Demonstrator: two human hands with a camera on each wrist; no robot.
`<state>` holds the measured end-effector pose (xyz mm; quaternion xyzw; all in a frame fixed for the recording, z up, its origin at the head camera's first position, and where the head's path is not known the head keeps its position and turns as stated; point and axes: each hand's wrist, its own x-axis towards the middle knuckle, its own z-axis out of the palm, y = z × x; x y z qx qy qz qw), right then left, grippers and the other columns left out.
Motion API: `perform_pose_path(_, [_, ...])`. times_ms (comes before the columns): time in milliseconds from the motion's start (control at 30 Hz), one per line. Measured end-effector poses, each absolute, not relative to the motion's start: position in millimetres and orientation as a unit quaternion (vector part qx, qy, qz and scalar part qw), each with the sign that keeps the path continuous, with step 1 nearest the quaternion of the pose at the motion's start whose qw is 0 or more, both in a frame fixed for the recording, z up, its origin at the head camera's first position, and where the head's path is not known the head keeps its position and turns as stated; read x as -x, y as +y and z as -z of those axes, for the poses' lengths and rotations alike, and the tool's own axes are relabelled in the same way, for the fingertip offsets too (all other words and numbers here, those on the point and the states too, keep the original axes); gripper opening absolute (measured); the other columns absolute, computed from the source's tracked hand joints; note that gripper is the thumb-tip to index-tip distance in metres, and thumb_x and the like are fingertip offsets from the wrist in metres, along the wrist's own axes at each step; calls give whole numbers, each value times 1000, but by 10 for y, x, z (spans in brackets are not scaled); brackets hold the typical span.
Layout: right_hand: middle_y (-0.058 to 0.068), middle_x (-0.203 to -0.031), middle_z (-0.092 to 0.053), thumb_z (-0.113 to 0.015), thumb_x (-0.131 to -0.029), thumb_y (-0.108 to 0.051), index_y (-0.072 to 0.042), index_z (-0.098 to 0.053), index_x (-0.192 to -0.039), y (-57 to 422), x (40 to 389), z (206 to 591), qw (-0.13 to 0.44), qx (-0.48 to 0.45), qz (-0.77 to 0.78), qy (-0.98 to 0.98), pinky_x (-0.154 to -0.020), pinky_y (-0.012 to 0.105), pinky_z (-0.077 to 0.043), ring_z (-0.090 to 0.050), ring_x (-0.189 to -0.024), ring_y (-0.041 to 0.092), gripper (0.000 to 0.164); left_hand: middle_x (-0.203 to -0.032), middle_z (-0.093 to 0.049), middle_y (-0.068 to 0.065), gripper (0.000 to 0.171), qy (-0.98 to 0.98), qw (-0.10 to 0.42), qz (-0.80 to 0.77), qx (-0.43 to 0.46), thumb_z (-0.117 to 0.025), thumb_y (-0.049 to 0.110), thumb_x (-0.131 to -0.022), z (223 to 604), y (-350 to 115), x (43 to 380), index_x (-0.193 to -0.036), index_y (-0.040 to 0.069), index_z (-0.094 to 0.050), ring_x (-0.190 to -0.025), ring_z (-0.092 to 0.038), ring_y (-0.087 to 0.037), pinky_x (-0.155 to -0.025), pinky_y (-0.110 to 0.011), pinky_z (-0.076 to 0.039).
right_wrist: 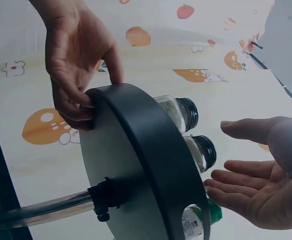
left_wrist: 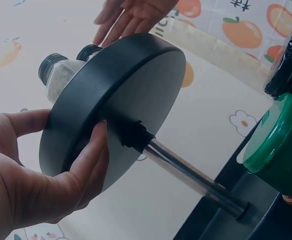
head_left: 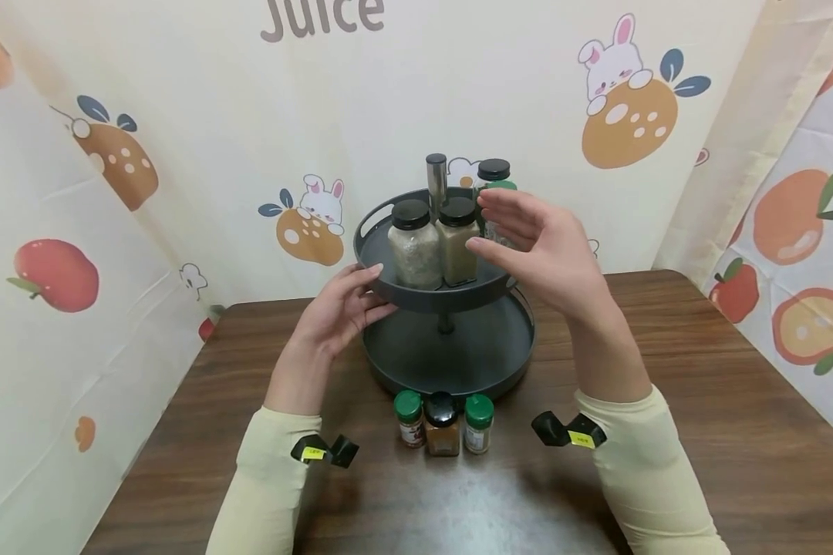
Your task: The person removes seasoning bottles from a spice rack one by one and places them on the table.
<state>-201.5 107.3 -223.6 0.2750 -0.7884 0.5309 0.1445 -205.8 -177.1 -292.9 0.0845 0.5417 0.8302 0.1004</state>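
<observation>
1. Sleeves, pale (head_left: 267, 478), each fitted at the wrist with a small black device bearing a yellow label.
2. Three small containers, set in a row on the table just in front of the stand: green-capped bottle (head_left: 410, 420), dark-lidded jar of orange-brown contents (head_left: 442, 435), second green-capped bottle (head_left: 478, 428).
3. Lower tray (head_left: 451, 362), round and dark, joined by a metal post (left_wrist: 186, 175) to the tier above.
4. Left hand (head_left: 343, 304): the upper tray (head_left: 423, 299) is pinched at its rim between thumb and fingers.
5. Right hand (head_left: 551, 250): fingers extended, thumb spread apart, nothing gripped; held beside the jars. Contact at the fingertips cannot be told.
6. Upper tray load, upright: black-lidded clear jar (head_left: 416, 258), tan-filled jar (head_left: 460, 254); behind, slim cylinder (head_left: 436, 181), another black-lidded jar (head_left: 494, 169) and a green lid (head_left: 502, 185), partly hidden.
7. Step in hand, as judged: jars being arranged on the steadied upper tray. A steady rim and careful finger clearance are judged to be called for next.
8. Table (head_left: 201, 462), dark wood-grain, glossy in front.
9. Backdrop (head_left: 361, 100), cream, printed with fruit, rabbits and "Juice"; patterned cloth hung at both sides.
</observation>
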Motion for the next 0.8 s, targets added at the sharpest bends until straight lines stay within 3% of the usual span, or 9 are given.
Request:
perform_pose_path(533, [7,-145,-52,-81,-81,-34,-11,-42,-149,891,2232,2330,123,-264,-482,-827,-110,40,-42,-49,-129,13,82,-111,-56,-12,62,537,102,-833,-87,-56,17,-100,2918,-1764,2076,-151,0,-24,-99,-64,-26,-83,-34,-61])
perform_pose_path(800, [6,-139,-58,-78,-84,-32,-12,-49,-146,850,2265,2389,136,-282,-457,-832,-104,41,-48,-54,-122,12,72,-110,-56,-12,62,538,97,-834,-82,-55,15,-100,2934,-1763,2071,-151,0,-24,-97,-64,-25,-81,-34,-61])
